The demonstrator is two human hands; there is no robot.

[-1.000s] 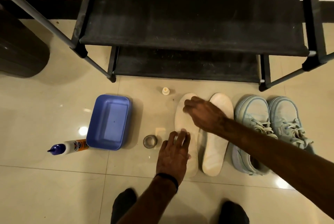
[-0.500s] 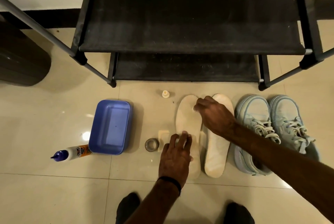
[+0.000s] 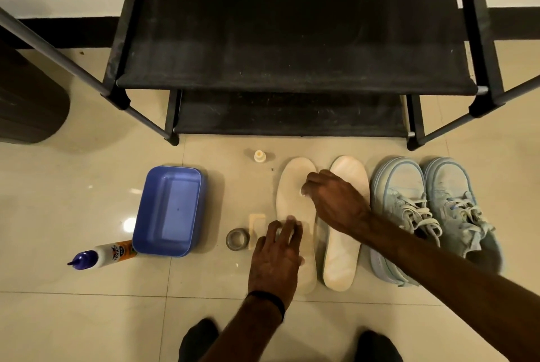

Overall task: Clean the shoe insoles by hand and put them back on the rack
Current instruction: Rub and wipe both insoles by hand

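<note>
**Operator:** I have my left hand (image 3: 276, 256) flat, fingers spread and gripping nothing, pressing the heel half of the left insole (image 3: 295, 207) to the floor (image 3: 87, 318). My right hand (image 3: 333, 201) reaches across, fingers drawn together with the tips on that same insole's forefoot. I can't tell whether they pinch anything small; I'd call it rubbing with bare fingertips.

**Observer:** And where do the insoles sit?

**Operator:** Take the rack (image 3: 292, 40) as the marker. Both insoles lie flat on the floor just in front of its lower shelf, toes pointing at it. The right insole (image 3: 344, 233) is just beside the one I'm working, partly under my forearm. The pale blue shoes (image 3: 423, 209) come next on the far side of that.

**Observer:** How will they handle?

**Operator:** My guess is light, thin and floppy foam, so one would slide on this glossy tile unless pinned, hence the flat palm. To lift, I'd pinch a long edge near the arch, or support heel and toe together so it doesn't fold.

**Observer:** Anything else nearby?

**Operator:** Beyond my left hand, in front of the rack: a tape roll (image 3: 237, 239), a blue tub (image 3: 169, 209), a glue bottle (image 3: 102, 255) lying down, and a small cap (image 3: 259, 156) nearest the rack.
</note>
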